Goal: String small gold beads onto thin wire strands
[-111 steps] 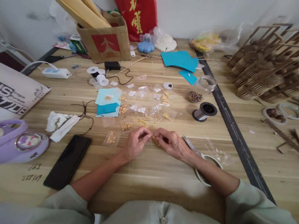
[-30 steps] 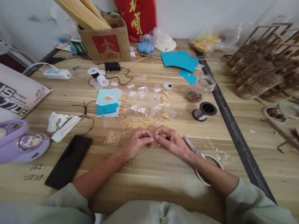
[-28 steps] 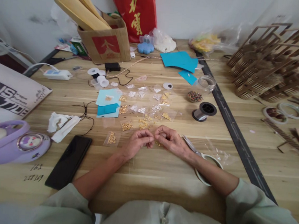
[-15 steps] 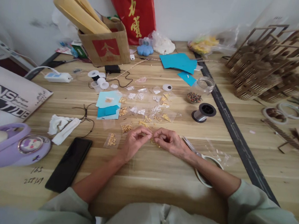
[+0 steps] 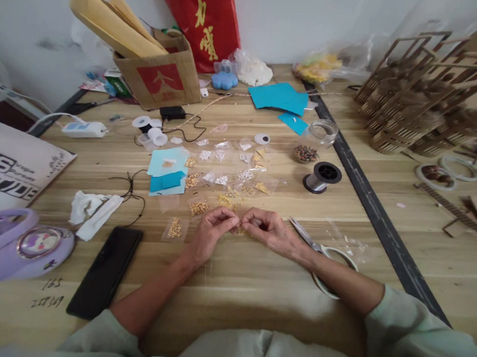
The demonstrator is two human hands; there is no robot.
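Note:
My left hand is closed in a pinch, its fingertips almost touching those of my right hand. A thin pale thread hangs below the left palm and seems to run from its fingers. My right hand also pinches; what sits between its fingertips is too small to name. Small gold beads show just under and between the fingertips. Beyond the hands lie more gold beads and a small heap of gold beads. To the left is a bag of gold beads.
Scissors lie partly under my right forearm. A wire spool and a jar of dark beads stand at the right. A black phone is beside my left forearm. Blue cards and small bags of silver pieces lie farther back.
The view has shifted slightly, so most things sit a little farther left. Both hands stay pinched together over the beads, with only small finger movement.

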